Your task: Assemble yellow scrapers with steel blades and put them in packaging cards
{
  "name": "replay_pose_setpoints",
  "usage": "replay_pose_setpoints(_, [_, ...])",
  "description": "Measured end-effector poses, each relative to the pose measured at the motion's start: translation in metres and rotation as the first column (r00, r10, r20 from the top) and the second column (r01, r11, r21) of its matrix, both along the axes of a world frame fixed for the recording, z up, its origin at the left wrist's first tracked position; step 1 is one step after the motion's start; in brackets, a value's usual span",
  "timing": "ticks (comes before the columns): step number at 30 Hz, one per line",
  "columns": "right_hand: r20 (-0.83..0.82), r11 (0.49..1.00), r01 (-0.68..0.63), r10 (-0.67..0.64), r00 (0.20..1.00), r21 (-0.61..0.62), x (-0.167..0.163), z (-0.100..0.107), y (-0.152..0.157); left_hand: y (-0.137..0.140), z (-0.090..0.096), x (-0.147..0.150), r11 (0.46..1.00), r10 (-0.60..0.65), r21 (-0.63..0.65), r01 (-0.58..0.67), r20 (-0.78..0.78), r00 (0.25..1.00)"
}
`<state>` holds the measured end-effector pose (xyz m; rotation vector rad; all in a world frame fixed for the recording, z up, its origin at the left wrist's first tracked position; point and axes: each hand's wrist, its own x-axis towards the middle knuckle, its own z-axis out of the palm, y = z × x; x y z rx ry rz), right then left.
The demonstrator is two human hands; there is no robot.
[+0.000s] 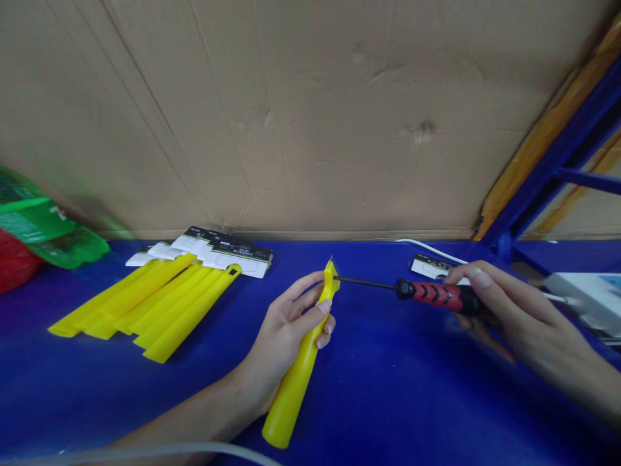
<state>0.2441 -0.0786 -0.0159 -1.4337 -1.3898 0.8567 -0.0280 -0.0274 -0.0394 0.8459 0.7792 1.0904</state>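
My left hand (295, 317) is closed round a yellow handle (292, 388), tilted with its narrow head up and its wide round end down toward me. A small thin dark edge shows at the head's top; its exact kind is unclear. In my right hand (514, 310) is a screwdriver (436, 296) with a red and black grip. Its shaft points left, and the tip meets the side of the yellow head, where the contact is too small to make out. Several similar yellow handles (179, 317) lie side by side at the left, their upper ends by black and white cards (233, 252).
A blue tabletop (388, 388) runs up to a cardboard wall (310, 116). Green bottle (53, 226) and red item (17, 262) stand far left. At right are a small black-and-white card (429, 265), white cable (431, 249), white box (587, 294) and blue metal frame (548, 162).
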Motion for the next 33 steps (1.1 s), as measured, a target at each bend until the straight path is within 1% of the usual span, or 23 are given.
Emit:
replay_pose_setpoints(1, [-0.011,1.000,0.013,-0.013,1.000,-0.020,-0.001,-0.001,0.000,-0.001,0.000,0.000,1.000,-0.005,0.012,0.005,-0.001,1.000])
replay_pose_setpoints(3, [-0.035,1.000,-0.004,0.003,0.999,-0.027,0.000,0.000,-0.002,-0.001,0.000,-0.001,1.000,-0.006,0.028,0.006,0.000,1.000])
replay_pose_setpoints(5, [-0.027,0.999,-0.045,0.045,0.999,0.014,0.002,0.003,-0.005,-0.001,-0.001,-0.001,1.000,0.001,0.021,-0.001,-0.001,1.000])
replay_pose_setpoints(7, [0.019,0.996,-0.073,0.072,0.997,0.056,0.004,0.006,-0.007,0.000,-0.001,-0.001,1.000,0.014,0.011,-0.014,-0.010,1.000])
replay_pose_setpoints(9, [0.047,0.995,-0.082,0.079,0.996,0.059,0.004,0.008,-0.007,0.000,-0.001,-0.001,1.000,0.023,0.017,-0.022,-0.013,1.000])
replay_pose_setpoints(11, [0.003,0.997,-0.073,0.072,0.997,0.026,0.002,0.006,-0.006,0.000,-0.001,0.000,0.999,0.028,0.028,-0.027,-0.018,0.999])
replay_pose_setpoints(14, [-0.070,0.999,-0.022,0.019,0.997,-0.048,-0.004,0.001,-0.002,0.000,-0.001,0.000,0.999,0.022,0.039,-0.021,-0.021,1.000])
replay_pose_setpoints(16, [-0.090,0.998,0.000,-0.006,0.996,-0.065,-0.006,0.000,-0.001,0.000,-0.002,0.000,0.999,0.016,0.045,-0.015,-0.024,1.000])
replay_pose_setpoints(18, [-0.047,1.000,-0.006,0.006,0.999,-0.013,-0.006,0.001,-0.002,0.000,-0.003,0.001,0.999,0.017,0.052,-0.016,-0.017,1.000])
replay_pose_setpoints(21, [0.161,0.987,-0.012,-0.015,0.987,0.163,-0.001,0.005,-0.006,-0.001,-0.003,0.001,0.997,0.023,0.073,-0.023,-0.003,1.000])
replay_pose_setpoints(22, [0.218,0.979,-0.017,-0.028,0.976,0.203,0.000,0.005,-0.007,-0.001,-0.003,0.002,0.997,0.023,0.076,-0.022,-0.009,1.000])
replay_pose_setpoints(23, [0.238,0.976,-0.022,-0.031,0.971,0.217,0.002,0.005,-0.008,-0.002,-0.002,0.002,0.997,0.020,0.077,-0.019,-0.017,1.000])
replay_pose_setpoints(24, [0.223,0.981,-0.025,-0.019,0.975,0.195,0.002,0.004,-0.008,-0.002,-0.002,0.002,0.997,0.015,0.079,-0.013,-0.028,0.999])
replay_pose_setpoints(26, [0.144,0.996,-0.020,0.008,0.990,0.081,0.002,0.001,-0.007,-0.003,-0.001,0.002,0.997,0.007,0.083,-0.003,-0.047,0.999])
replay_pose_setpoints(28, [0.076,1.000,0.004,-0.003,0.997,-0.022,0.000,0.000,-0.004,-0.003,-0.001,0.002,0.996,-0.003,0.094,0.008,-0.056,0.998])
replay_pose_setpoints(29, [0.067,0.999,0.015,-0.012,0.998,-0.042,-0.001,0.000,-0.002,-0.003,-0.001,0.002,0.995,-0.004,0.098,0.010,-0.059,0.998])
replay_pose_setpoints(30, [0.078,0.999,0.020,-0.017,0.997,-0.041,-0.003,0.000,-0.001,-0.003,-0.001,0.002,0.995,-0.006,0.101,0.012,-0.063,0.998])
replay_pose_setpoints(31, [0.110,1.000,0.014,-0.012,0.994,-0.014,-0.004,0.001,0.000,-0.003,-0.001,0.002,0.995,-0.004,0.104,0.010,-0.064,0.998])
replay_pose_setpoints(33, [0.231,0.995,-0.012,-0.010,0.973,0.095,-0.006,0.003,-0.001,-0.003,-0.001,0.002,0.995,0.002,0.104,0.004,-0.066,0.998])
